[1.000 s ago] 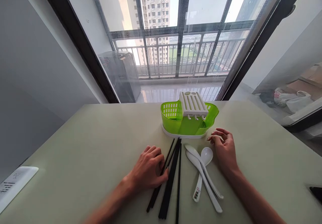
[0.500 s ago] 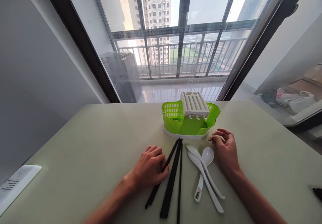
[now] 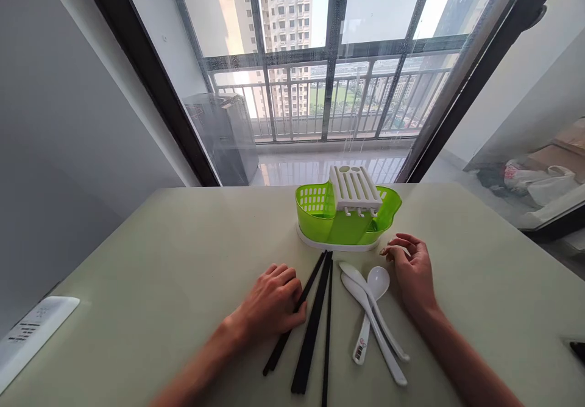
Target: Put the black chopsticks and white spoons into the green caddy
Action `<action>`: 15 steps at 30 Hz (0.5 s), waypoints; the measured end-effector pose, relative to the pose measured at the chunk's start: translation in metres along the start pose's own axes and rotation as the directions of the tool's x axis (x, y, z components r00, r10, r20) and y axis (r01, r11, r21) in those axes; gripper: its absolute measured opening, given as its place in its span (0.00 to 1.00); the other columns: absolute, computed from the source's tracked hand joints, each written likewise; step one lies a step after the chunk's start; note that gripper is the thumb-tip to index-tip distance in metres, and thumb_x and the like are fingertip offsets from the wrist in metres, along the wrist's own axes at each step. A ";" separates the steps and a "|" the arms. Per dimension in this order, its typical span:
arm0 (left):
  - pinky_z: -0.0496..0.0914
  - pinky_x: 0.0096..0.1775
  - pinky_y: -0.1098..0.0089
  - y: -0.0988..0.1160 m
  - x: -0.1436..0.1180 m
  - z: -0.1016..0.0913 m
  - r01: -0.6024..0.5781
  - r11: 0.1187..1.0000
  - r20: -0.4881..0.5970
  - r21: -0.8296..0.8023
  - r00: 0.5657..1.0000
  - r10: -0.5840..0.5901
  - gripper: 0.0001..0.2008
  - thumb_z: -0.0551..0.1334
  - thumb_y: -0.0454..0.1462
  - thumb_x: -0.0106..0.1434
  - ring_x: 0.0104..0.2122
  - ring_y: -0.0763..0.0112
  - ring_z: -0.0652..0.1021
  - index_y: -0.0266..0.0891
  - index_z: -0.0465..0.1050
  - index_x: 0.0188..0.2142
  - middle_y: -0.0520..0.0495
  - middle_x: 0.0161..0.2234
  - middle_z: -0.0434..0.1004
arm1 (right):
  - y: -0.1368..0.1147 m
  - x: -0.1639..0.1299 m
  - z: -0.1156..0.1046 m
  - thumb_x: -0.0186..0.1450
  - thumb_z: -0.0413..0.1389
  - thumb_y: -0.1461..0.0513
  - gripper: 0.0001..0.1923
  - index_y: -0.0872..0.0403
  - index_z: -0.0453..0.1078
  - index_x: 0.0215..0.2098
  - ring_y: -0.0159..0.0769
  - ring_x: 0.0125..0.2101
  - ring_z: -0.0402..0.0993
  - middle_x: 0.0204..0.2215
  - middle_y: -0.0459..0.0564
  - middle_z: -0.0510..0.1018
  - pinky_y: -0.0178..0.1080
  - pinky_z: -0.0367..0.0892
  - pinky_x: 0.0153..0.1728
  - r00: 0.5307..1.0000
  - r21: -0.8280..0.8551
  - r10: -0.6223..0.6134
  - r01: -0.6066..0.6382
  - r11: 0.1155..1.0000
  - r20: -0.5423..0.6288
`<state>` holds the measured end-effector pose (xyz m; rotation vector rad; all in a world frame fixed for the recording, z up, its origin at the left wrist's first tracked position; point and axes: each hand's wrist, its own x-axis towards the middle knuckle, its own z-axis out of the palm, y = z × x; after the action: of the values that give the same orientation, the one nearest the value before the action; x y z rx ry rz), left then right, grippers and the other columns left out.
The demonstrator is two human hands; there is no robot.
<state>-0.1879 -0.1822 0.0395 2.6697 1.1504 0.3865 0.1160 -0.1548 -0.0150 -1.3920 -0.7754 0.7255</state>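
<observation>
My left hand [image 3: 269,302] rests palm down on the pale table [image 3: 150,285], fingers curled, its fingertips touching the leftmost of several black chopsticks [image 3: 315,318] that lie in a loose bundle. To their right lie three white spoons [image 3: 372,315], overlapping. My right hand [image 3: 411,270] rests beside the spoons with fingers loosely curled and holds nothing. Just beyond stands a green cutlery drainer [image 3: 347,218] with a white slotted insert [image 3: 355,187].
A white remote-like device [image 3: 31,334] lies at the table's left edge. A dark object [image 3: 578,349] shows at the right edge. Behind the table is a glass door with a balcony railing; bags lie on the floor at the right.
Almost nothing has moved. The view has shifted slightly; both hands stay where they were, the left still against the chopsticks.
</observation>
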 end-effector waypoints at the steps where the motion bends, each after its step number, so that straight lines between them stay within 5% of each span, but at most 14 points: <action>1: 0.68 0.41 0.62 0.000 0.000 -0.001 0.007 1.000 -0.002 0.021 1.000 -0.007 0.07 0.65 0.36 0.59 0.34 0.64 0.73 0.43 0.66 0.30 0.49 0.32 0.73 | 0.000 0.000 0.000 0.58 0.58 0.61 0.18 0.51 0.64 0.46 0.32 0.31 0.73 0.37 0.44 0.73 0.36 0.69 0.33 1.000 -0.002 0.003 -0.003 1.000 -0.002; 15: 0.68 0.33 0.65 0.009 -0.007 -0.017 0.128 0.968 0.036 0.215 0.990 -0.139 0.05 0.62 0.32 0.62 0.31 0.63 0.78 0.41 0.67 0.31 0.48 0.31 0.78 | -0.001 -0.001 0.000 0.57 0.58 0.62 0.17 0.51 0.64 0.45 0.32 0.30 0.73 0.36 0.44 0.73 0.37 0.68 0.32 1.000 0.005 0.013 -0.013 1.000 -0.003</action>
<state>-0.1911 -0.1920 0.0568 2.7386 1.4192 0.1800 0.1150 -0.1557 -0.0138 -1.3942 -0.7624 0.7351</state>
